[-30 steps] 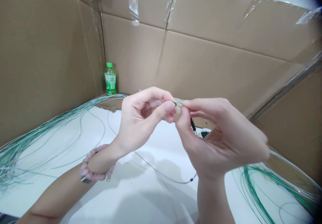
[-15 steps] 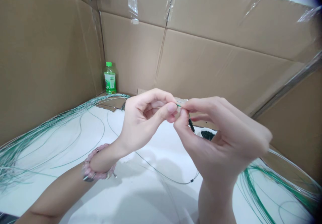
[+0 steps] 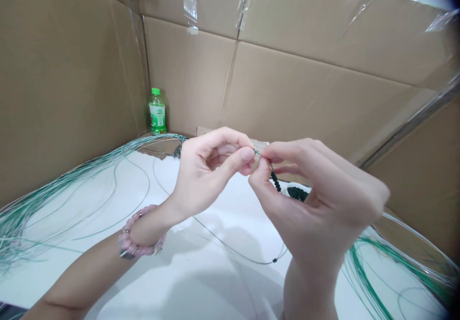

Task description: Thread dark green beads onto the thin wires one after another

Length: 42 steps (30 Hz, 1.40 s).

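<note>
Thumb and forefinger of my left hand (image 3: pixel 213 171) pinch one side of a thin green cord (image 3: pixel 256 152). My right hand (image 3: pixel 316 195) pinches the same cord from the other side, the fingertips of both hands almost meeting. A short row of dark beads (image 3: pixel 275 181) hangs on the cord below my right fingertips. Behind the right hand stands a white bowl (image 3: pixel 285 189) of small dark beads (image 3: pixel 297 194), partly hidden. A loose thin cord (image 3: pixel 233 250) with a small dark bead (image 3: pixel 274 260) curves beneath my hands. On my left wrist is a pink bead bracelet (image 3: pixel 134 231).
A bundle of green and white cords (image 3: pixel 72 176) spreads over the left of the white table (image 3: pixel 172 281). More green cords (image 3: pixel 362 267) lie at the right. A green bottle (image 3: pixel 157 114) stands in the back corner. Cardboard walls (image 3: pixel 305 85) enclose the table.
Both hands keep their pinch and hardly move. Slightly more of the green cord shows between the fingertips, and the hanging beads have shifted a little right and down.
</note>
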{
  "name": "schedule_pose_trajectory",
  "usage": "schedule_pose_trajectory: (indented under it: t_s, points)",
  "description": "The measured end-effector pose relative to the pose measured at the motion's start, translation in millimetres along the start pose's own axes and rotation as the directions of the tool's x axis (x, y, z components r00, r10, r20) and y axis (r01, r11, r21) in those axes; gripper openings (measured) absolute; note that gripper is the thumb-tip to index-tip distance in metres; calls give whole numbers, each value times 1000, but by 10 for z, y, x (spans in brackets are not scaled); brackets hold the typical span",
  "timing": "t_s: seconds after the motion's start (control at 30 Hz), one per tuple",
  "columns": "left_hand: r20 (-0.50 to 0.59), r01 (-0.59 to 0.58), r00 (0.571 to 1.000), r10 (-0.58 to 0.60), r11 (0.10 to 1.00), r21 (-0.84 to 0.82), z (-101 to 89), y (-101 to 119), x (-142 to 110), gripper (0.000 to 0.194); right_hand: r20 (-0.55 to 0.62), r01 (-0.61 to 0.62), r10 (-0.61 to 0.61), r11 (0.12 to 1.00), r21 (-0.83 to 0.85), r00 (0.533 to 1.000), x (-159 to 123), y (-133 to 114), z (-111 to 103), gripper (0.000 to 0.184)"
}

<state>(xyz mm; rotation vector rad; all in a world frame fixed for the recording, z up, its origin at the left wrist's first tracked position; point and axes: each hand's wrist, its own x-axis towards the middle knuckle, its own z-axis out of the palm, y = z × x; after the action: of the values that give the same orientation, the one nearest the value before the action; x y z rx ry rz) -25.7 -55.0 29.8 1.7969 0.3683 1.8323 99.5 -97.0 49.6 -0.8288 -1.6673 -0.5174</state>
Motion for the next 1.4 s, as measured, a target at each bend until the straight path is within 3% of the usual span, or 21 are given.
schedule_pose_trajectory:
  t_s: [0.13,0.3,0.37,0.6,0.7,0.83,0.93,1.03,1.2,1.27,1.4]
  points:
    - [32,-15,999,14,1000,27,-30,6,10,5,33,1,-3,999,32,999,-5,11,-33,18]
    - [-10,-37,999,37,997,63,-53,7,36,5,79,-106,84,935,339,993,-6,50,-17,31]
    - [-37,-46,998,49,997,69,-59,-6,40,5,80,-134,112,912,388,991,-6,57,-2,35]
    - [88,-104,992,88,973,204,-150,15,44,6,92,-91,69,960,264,993,4,74,-5,29]
    - [133,-150,984,118,951,269,-194,45,57,11,119,-131,100,948,292,988,10,71,2,19]
    - [126,-211,976,176,905,369,-206,32,56,14,169,-166,134,968,189,976,21,59,-15,8]
    - [124,-222,975,186,873,435,-181,-2,35,11,279,-246,207,963,110,938,31,99,-52,6]
    - [133,-175,982,131,895,409,-125,-25,15,10,330,-300,238,942,151,913,39,167,-77,9]
    - [123,-39,992,11,972,231,7,-109,110,6,250,-305,241,916,260,938,54,252,-111,17]
    - [166,17,986,-32,996,90,77,-239,194,6,233,-313,261,922,228,937,67,291,-155,16]
    - [222,205,957,-186,977,-64,336,-662,263,32,194,-342,299,906,248,934,94,382,-296,15]
